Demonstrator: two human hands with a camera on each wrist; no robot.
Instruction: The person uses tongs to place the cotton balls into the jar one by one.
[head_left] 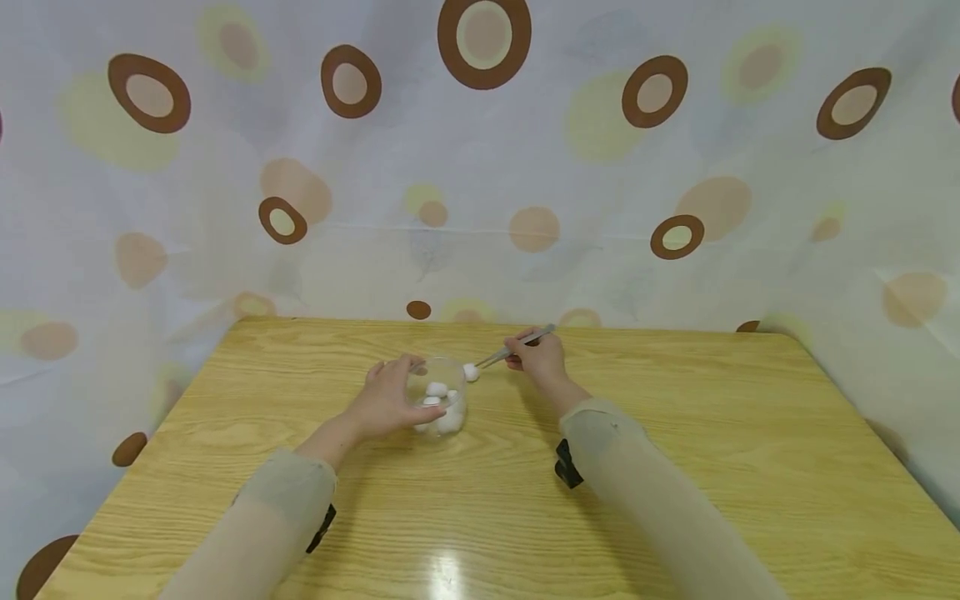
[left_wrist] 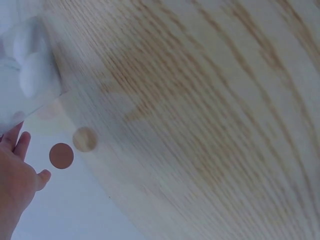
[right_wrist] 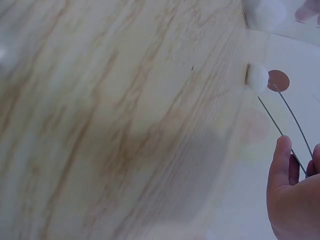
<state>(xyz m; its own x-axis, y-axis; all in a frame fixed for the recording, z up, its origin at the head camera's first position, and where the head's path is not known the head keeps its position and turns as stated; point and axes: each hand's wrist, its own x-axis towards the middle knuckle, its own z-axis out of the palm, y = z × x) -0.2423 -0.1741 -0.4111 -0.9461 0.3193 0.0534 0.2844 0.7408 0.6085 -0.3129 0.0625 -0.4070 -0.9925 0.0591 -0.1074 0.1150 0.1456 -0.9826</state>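
The left hand [head_left: 386, 400] curls around a clear jar [head_left: 442, 398] that stands on the wooden surface [head_left: 675, 500], fingers wrapped about its near side. Several white cotton balls [head_left: 437, 389] lie inside the jar. The right hand [head_left: 538, 356] pinches metal tweezers [head_left: 510, 352], whose tips clamp one cotton ball [head_left: 471, 372] just beside the jar's rim, on its right and above the surface. In the right wrist view the two thin tweezer arms run from the fingers [right_wrist: 281, 160] up to the ball [right_wrist: 258, 78]. In the left wrist view the jar [left_wrist: 30, 75] shows blurred at the upper left, the balls a white mass within. A spotted curtain [head_left: 480, 167] hangs behind the surface.
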